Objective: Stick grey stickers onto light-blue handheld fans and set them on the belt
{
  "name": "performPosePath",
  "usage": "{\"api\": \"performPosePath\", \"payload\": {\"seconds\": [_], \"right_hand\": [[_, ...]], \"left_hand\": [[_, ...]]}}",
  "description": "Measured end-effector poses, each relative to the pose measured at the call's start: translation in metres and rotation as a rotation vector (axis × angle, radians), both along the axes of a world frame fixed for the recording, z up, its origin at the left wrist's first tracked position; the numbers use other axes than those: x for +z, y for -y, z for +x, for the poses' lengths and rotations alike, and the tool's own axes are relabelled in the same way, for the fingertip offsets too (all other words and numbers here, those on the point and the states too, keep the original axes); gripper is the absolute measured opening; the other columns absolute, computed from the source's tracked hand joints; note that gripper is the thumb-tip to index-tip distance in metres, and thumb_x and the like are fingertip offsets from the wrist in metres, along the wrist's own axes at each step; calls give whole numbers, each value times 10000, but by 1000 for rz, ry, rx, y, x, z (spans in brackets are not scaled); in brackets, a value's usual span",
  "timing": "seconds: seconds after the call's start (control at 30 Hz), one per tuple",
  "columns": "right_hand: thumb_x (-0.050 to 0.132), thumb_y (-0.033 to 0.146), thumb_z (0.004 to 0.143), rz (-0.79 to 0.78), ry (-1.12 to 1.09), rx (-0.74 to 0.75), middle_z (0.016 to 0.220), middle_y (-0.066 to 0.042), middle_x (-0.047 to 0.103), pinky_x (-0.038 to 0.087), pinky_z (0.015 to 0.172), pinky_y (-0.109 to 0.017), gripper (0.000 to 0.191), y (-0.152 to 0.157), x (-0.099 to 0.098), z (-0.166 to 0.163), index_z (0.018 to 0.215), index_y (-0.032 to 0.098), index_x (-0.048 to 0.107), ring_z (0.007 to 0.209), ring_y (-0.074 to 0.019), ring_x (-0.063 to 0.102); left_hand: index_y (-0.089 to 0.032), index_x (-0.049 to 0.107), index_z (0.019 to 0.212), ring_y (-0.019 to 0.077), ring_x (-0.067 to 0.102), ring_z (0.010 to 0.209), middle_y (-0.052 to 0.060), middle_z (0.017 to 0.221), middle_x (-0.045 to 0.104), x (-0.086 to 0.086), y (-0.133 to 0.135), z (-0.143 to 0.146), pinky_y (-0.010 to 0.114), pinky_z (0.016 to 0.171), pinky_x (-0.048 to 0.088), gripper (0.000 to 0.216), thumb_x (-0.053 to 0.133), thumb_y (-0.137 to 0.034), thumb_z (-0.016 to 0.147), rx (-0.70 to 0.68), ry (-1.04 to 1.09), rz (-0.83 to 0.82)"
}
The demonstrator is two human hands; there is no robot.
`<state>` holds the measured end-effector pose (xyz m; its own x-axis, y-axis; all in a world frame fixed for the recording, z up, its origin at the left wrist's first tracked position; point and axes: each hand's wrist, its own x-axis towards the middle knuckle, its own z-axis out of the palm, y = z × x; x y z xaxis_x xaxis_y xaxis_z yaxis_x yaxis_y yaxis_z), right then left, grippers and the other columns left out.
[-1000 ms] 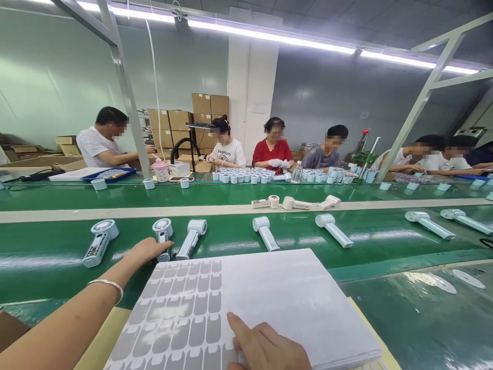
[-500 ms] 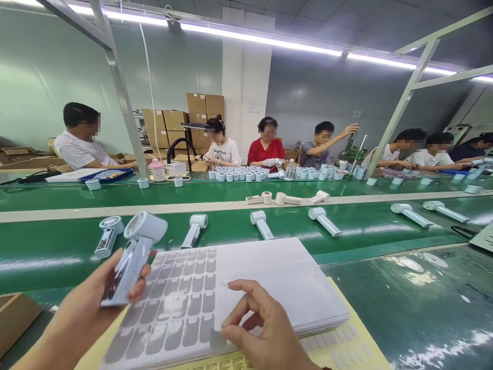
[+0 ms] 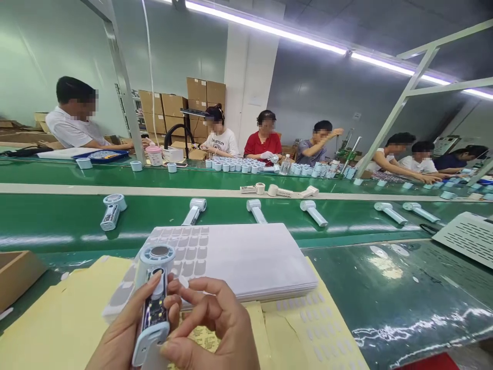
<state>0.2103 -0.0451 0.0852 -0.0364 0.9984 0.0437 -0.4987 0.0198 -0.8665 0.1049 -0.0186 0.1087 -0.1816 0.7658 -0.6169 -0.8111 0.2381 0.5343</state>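
My left hand point(image 3: 125, 324) is closed around the handle of a light blue handheld fan point(image 3: 157, 262), its round head pointing up and away. The handle's dark front panel faces me, showing small lit spots, and my left thumb lies on it. My right hand point(image 3: 215, 329) is closed at the handle's lower end, thumb and a finger pinching a translucent film sticker point(image 3: 154, 358). A small white oval sticker point(image 3: 184, 282) shows at my right index fingertip. Behind both hands lies a stack of white sheets point(image 3: 250, 257) with rows of grey sticker shapes at its left.
Yellow sheets point(image 3: 65, 313) lie beneath the stack, with small white oval stickers at right. Several light blue fans point(image 3: 314, 213) rest on the green conveyor belt point(image 3: 69, 210). A cardboard box point(image 3: 19, 272) stands left, a slotted white metal piece point(image 3: 468, 236) right. Co-workers sit across the line.
My left hand has brought the fan down and toward the middle, turning its panel to me. The right hand has moved left to the fan's lower end. The view has shifted.
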Motion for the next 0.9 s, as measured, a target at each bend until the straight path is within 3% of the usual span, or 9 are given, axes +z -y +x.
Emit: {"api": "performPosePath", "payload": {"seconds": [0.2, 0.3, 0.4, 0.73, 0.9], "right_hand": [[984, 247, 441, 62, 36, -13, 640, 40, 777, 573, 970, -367, 594, -3, -5, -6, 985, 255, 744, 998, -278, 751], [975, 238, 438, 73, 52, -14, 635, 33, 778, 603, 911, -351, 614, -5, -11, -7, 1005, 249, 739, 1009, -284, 752], [969, 230, 445, 78, 57, -20, 612, 41, 768, 584, 949, -344, 610, -5, -14, -9, 1007, 251, 732, 1005, -271, 753], [926, 192, 475, 42, 79, 3, 635, 44, 771, 584, 937, -341, 558, -5, -6, -5, 992, 253, 725, 991, -260, 754], [885, 182, 485, 16, 96, 4, 665, 32, 778, 614, 857, -326, 532, -4, -4, -5, 988, 248, 724, 981, -268, 759]], "left_hand": [[-150, 686, 838, 101, 612, 471, 1, 639, 552, -1, 7, 5, 188, 512, 596, 208, 510, -128, 947, 21, 34, 36], [-150, 676, 817, 106, 621, 472, 7, 644, 558, 1, 8, 6, 190, 483, 587, 203, 519, -106, 939, 23, 37, 50], [-148, 660, 798, 105, 629, 470, 10, 650, 578, 4, 8, 8, 173, 450, 565, 213, 515, -71, 933, 42, 44, 66], [-130, 661, 837, 79, 626, 512, 13, 715, 613, 6, 10, 9, 171, 552, 589, 180, 531, -56, 937, 40, 54, 73], [-118, 664, 862, 103, 646, 532, 24, 706, 591, 4, 8, 10, 182, 508, 580, 140, 551, -81, 936, 39, 86, 67]]}}
